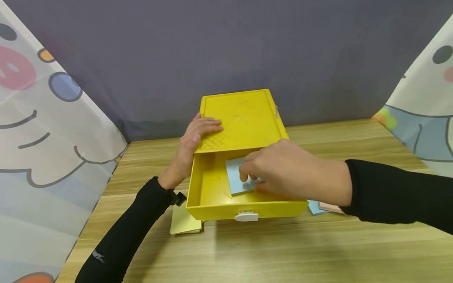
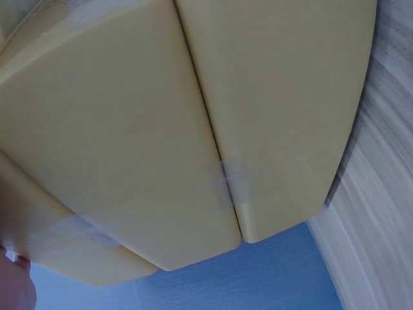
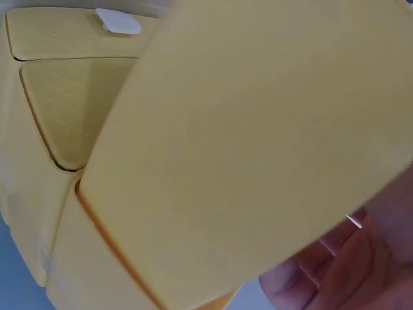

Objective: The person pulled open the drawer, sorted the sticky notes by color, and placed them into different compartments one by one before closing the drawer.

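Low in the middle of the frame, the pulled-out drawer (image 1: 212, 196) of the yellow box (image 1: 244, 118) holds a blue pad (image 1: 235, 177), pinched by the right hand (image 1: 283, 173) reaching in from the right. The left hand (image 1: 192, 145), fingers flat, presses the box's top left edge, likely steadying it.

You wear long black sleeves to both wrists; the left sleeve (image 1: 120, 243) carries small pale lettering near the elbow
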A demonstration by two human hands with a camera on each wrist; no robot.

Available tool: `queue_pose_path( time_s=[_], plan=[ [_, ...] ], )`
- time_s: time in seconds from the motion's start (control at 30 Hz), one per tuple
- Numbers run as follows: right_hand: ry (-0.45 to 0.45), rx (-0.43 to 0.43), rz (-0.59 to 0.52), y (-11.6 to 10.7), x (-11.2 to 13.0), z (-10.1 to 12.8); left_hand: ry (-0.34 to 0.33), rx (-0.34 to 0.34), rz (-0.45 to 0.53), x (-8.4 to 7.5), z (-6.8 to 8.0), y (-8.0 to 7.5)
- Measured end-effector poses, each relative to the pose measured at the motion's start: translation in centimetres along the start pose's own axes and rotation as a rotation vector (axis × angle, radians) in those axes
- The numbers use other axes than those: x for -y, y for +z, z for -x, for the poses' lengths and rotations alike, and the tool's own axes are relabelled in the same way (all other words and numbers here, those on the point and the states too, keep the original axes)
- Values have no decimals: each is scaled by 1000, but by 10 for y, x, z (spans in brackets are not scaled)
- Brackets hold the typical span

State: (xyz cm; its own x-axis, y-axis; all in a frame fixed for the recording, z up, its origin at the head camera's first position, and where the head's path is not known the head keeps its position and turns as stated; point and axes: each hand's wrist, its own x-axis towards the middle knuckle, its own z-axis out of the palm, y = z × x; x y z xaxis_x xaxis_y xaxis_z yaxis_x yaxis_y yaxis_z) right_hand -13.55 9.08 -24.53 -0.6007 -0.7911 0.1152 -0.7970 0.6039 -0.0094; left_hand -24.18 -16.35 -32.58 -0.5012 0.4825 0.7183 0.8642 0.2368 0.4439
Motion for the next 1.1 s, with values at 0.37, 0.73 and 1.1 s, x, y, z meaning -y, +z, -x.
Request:
queue_pose_path(
  time_s=[0.37, 0.73, 1.1],
  plan=[
    [-22, -402, 76, 0, -26, 5, 0, -6, 6, 0, 0, 0],
    [0, -586, 297, 2, -86, 28, 11, -22, 20, -1, -1, -1],
    [147, -240, 230, 35, -88, 57, 7, -31, 32, -4, -1, 0]
  ],
)
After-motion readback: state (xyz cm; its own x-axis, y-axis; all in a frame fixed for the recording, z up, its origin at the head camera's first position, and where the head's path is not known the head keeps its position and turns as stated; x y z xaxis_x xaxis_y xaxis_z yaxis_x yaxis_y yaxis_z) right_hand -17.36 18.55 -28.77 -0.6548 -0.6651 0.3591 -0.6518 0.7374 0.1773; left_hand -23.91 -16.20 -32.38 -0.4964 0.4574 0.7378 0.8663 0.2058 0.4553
